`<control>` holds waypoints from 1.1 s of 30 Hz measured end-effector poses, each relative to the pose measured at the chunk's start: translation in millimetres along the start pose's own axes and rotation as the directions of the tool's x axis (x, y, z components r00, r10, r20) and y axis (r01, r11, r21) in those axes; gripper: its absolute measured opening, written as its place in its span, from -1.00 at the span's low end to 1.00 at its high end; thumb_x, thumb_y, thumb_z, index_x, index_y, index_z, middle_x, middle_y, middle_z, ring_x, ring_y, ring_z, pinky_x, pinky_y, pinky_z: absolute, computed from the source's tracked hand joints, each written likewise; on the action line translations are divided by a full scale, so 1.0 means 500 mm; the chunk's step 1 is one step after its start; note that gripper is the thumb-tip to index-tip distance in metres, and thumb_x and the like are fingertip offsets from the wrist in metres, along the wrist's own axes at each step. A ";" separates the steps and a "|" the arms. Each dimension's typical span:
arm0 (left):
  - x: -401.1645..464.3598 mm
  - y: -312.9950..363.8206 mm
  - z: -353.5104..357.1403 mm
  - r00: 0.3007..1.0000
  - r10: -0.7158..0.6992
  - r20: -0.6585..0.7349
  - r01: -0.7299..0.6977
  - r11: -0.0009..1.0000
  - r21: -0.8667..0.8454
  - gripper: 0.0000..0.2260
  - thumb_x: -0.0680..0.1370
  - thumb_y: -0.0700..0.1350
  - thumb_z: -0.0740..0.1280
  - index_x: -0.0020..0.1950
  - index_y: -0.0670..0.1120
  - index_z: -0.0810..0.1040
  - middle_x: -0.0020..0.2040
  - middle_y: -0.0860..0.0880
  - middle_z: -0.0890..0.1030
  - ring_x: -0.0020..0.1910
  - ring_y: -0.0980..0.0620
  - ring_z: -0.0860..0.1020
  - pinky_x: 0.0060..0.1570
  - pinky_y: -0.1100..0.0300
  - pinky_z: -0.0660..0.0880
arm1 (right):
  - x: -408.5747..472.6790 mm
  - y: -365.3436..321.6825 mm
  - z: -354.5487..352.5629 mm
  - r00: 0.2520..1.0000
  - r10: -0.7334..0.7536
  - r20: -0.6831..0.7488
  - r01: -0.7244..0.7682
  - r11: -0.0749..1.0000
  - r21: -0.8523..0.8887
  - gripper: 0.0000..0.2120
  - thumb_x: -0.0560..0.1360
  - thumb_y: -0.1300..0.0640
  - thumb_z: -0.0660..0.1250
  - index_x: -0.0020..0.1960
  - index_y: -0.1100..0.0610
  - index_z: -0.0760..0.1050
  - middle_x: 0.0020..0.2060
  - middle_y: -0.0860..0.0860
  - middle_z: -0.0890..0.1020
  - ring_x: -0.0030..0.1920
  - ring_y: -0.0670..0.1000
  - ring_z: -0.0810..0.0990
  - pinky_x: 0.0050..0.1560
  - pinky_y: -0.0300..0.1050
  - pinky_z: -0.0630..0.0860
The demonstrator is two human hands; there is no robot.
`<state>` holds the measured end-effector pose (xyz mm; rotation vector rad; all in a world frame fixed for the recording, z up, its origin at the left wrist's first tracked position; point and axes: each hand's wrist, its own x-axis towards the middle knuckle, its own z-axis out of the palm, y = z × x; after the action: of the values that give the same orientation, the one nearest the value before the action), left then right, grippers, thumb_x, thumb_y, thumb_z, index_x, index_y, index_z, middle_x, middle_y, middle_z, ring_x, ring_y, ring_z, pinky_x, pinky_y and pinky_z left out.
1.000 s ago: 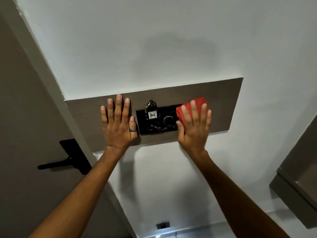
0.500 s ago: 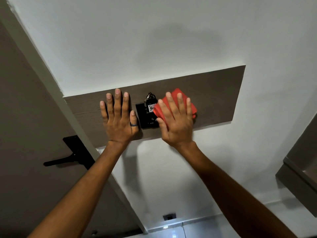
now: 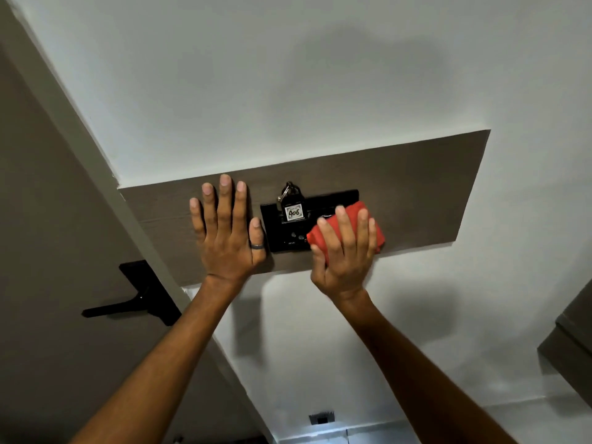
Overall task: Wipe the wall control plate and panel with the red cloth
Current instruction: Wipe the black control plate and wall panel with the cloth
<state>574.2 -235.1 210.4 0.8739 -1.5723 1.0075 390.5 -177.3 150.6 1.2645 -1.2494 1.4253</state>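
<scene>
Right hand (image 3: 344,251) clamps the bunched red cloth (image 3: 349,225) against the black control plate's (image 3: 288,232) right end; left hand (image 3: 229,232) lies flat, fingers apart, on the brown panel (image 3: 416,193). Even pressure around the hanging key tag (image 3: 293,212) should avoid snagging.

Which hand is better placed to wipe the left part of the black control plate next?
The right hand, probably. It already presses the red cloth on the black control plate, beside the key tag. The left hand lies flat and bare on the brown wall panel.
</scene>
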 end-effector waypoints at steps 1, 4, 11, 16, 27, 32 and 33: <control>0.000 0.000 -0.001 1.000 -0.005 0.002 0.005 1.000 -0.001 -0.46 0.67 0.00 0.08 0.63 -0.14 0.16 0.60 -0.13 0.20 0.66 -0.10 -0.03 0.63 -0.12 -0.04 | 0.025 -0.013 0.010 0.999 0.044 -0.032 -0.043 0.999 0.022 -0.63 0.71 -0.05 0.15 0.44 0.03 0.49 0.46 0.11 0.49 0.63 0.22 0.27 0.61 0.22 0.26; -0.004 -0.003 0.000 1.000 -0.008 0.016 0.008 1.000 -0.021 -0.47 0.68 0.00 0.06 0.63 -0.15 0.18 0.58 -0.20 0.26 0.66 -0.10 -0.04 0.64 -0.11 -0.06 | 0.089 -0.030 0.036 0.992 0.106 -0.071 -0.101 0.993 0.066 -0.60 0.70 -0.09 0.15 0.45 -0.01 0.53 0.49 0.06 0.52 0.62 0.20 0.31 0.61 0.24 0.24; -0.006 0.000 0.002 1.000 -0.005 0.012 0.005 1.000 -0.001 -0.48 0.68 0.01 0.04 0.63 -0.15 0.18 0.64 -0.09 0.11 0.66 -0.11 -0.03 0.64 -0.13 -0.05 | 0.010 0.044 -0.001 0.993 -0.118 0.002 0.118 0.992 0.053 -0.66 0.68 -0.06 0.21 0.39 0.02 0.51 0.40 0.07 0.53 0.67 0.13 0.19 0.57 0.19 0.27; 0.002 0.000 0.000 1.000 -0.014 0.025 0.014 1.000 -0.006 -0.48 0.68 0.01 0.05 0.63 -0.15 0.19 0.62 -0.11 0.16 0.66 -0.10 -0.03 0.64 -0.12 -0.05 | 0.053 -0.035 0.017 0.990 0.141 -0.022 -0.138 0.986 0.094 -0.62 0.71 -0.11 0.15 0.40 -0.02 0.56 0.46 0.03 0.54 0.64 0.16 0.26 0.64 0.16 0.20; 0.002 0.002 -0.009 0.999 -0.033 0.031 0.033 0.999 -0.016 -0.48 0.67 -0.02 0.06 0.61 -0.19 0.21 0.54 -0.26 0.33 0.66 -0.07 -0.06 0.63 -0.11 -0.06 | 0.129 -0.078 0.026 0.964 0.248 -0.094 -0.244 0.968 0.055 -0.66 0.69 -0.08 0.20 0.31 -0.03 0.66 0.41 0.01 0.61 0.57 0.21 0.38 0.55 0.25 0.33; -0.009 0.001 0.003 1.000 -0.019 0.005 0.019 1.000 -0.024 -0.47 0.68 -0.01 0.03 0.65 -0.11 0.11 0.61 -0.16 0.21 0.66 -0.09 -0.04 0.64 -0.10 -0.08 | 0.089 -0.016 0.037 0.993 0.038 -0.109 -0.035 0.999 0.022 -0.61 0.69 -0.08 0.16 0.39 0.00 0.60 0.40 0.04 0.60 0.54 0.23 0.41 0.57 0.22 0.29; -0.009 0.003 0.004 1.000 -0.020 0.003 0.020 1.000 -0.023 -0.47 0.68 -0.01 0.03 0.65 -0.11 0.11 0.61 -0.16 0.20 0.66 -0.09 -0.04 0.64 -0.10 -0.08 | 0.074 -0.001 0.035 0.994 -0.005 -0.111 0.007 1.000 0.019 -0.61 0.70 -0.08 0.15 0.39 0.00 0.59 0.39 0.05 0.61 0.53 0.23 0.41 0.56 0.22 0.30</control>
<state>573.1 -236.1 205.3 0.8736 -1.5714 0.9730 388.7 -195.6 187.2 1.1839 -1.1587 1.4865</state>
